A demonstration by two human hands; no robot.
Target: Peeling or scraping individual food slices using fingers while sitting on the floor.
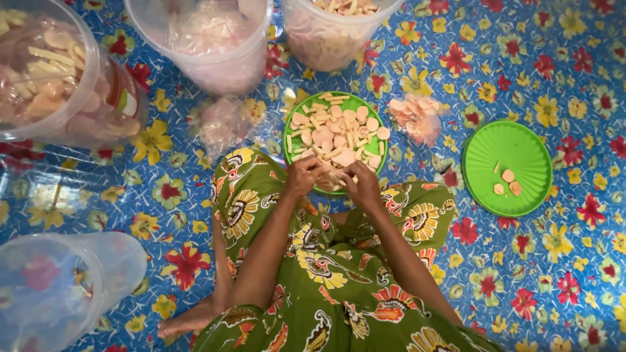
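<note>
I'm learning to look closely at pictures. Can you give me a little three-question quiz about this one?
1. True or false: both hands are at the near edge of the plate of crackers.
2. Which lies to the right of that plate? A) a red bowl B) a green lid with a few cracker pieces C) a metal pot
3. Fill in: the floor mat is blue with a ______ pattern.

Key:
1. True
2. B
3. flower
</note>
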